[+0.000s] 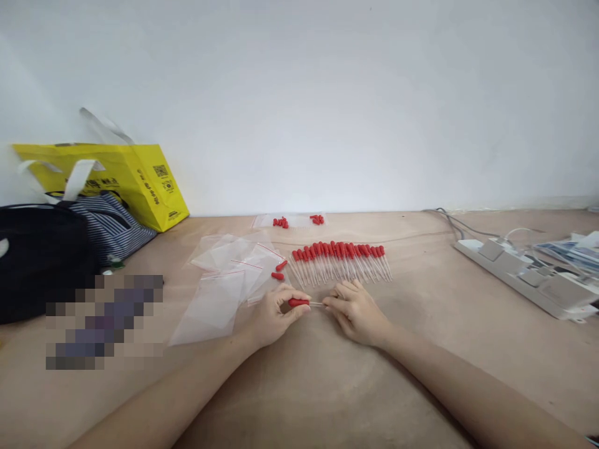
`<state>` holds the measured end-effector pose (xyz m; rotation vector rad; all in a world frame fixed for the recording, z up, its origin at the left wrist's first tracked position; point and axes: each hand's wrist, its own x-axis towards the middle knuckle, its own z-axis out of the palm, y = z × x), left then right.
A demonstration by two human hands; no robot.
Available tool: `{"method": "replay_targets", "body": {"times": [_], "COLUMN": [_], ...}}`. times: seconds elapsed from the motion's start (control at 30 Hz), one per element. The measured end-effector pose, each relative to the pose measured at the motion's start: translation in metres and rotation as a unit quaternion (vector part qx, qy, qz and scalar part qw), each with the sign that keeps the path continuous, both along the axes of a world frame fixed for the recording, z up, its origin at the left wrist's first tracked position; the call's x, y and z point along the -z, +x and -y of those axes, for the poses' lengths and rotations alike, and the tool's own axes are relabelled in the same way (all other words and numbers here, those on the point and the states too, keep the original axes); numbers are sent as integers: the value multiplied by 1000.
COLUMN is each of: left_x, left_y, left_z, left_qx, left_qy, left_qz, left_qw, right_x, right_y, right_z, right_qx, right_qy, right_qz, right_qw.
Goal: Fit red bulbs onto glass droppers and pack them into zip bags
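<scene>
My left hand [276, 315] pinches a red rubber dropper bulb [298, 302] between thumb and fingers. From the bulb's right end a thin clear dropper tube [316, 304] runs to my right hand [353, 310], whose fingers are closed on its other end. Whether the tube sits inside the bulb or only meets its mouth, I cannot tell. Two loose red bulbs [277, 275] lie just beyond my left hand. Past both hands, a row of droppers [341, 259] with red bulbs lies side by side, tips toward me.
Clear zip bags [218, 305] overlap left of the droppers. Farther back lies a bag with red-bulbed droppers [281, 222]. A yellow bag [140, 187], a striped bag [115, 221] and a black bag [42, 262] stand left. A power strip [528, 277] with cables lies right.
</scene>
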<state>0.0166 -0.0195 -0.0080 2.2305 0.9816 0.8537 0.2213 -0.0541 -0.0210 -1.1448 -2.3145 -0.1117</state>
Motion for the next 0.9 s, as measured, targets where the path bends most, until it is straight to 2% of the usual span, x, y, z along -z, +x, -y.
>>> {"method": "replay_targets", "body": {"times": [0.07,0.17,0.23,0.3,0.47,0.6,0.9], "left_x": [-1,0,2,4,8,12,10], "left_y": [-2,-9,-14,-18,-23,-24,-22], "left_z": [-2,-12,-21,-30,-42,-44,-44], "left_qx": [-43,-142,-189,-209,-223,-217,-207], "left_qy": [62,141,162,174,179,175,155], "left_qz": [-35,-89,-141,-177,-209,-217,-195], "left_qw": [997,976,958,946,935,936,946], "right_x": [4,11,14,15,9,2,-1], "right_y": [-3,-8,-12,-20,-51,-70,-73], "right_z": [-1,-9,-20,-32,-62,-71,-75], "right_qx": [26,82,119,154,243,284,334], "right_qy": [-6,-20,-23,-21,-38,-55,-85], "right_qz": [-8,-58,-97,-122,-129,-94,-69], "right_qw": [1000,995,988,980,961,953,936]}}
